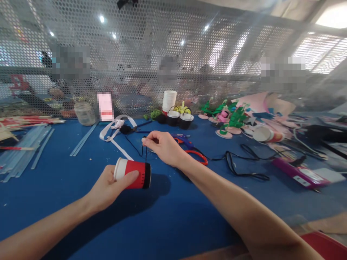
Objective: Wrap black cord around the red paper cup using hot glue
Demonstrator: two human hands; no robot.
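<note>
Tilted on its side, a red and white paper cup (132, 174) rests in my left hand (108, 184), fingers wrapped round it. Black yarn (146, 153) covers a band at the cup's right end. From that band the strand rises to my right hand (159, 144), which pinches it between thumb and fingertips just above the cup. The strand also trails back to a small black yarn ball (125, 129) on the table. Scissors with red and blue handles (196, 157) lie behind my right wrist.
At the back stand a stack of paper cups (169, 100) and two small black-and-white buckets (185, 120). A clear jar (85, 113) and glue sticks (23, 151) are on the left. Green paper plants (237, 115), a black cable (230, 162) and a purple box (300, 172) sit right.
</note>
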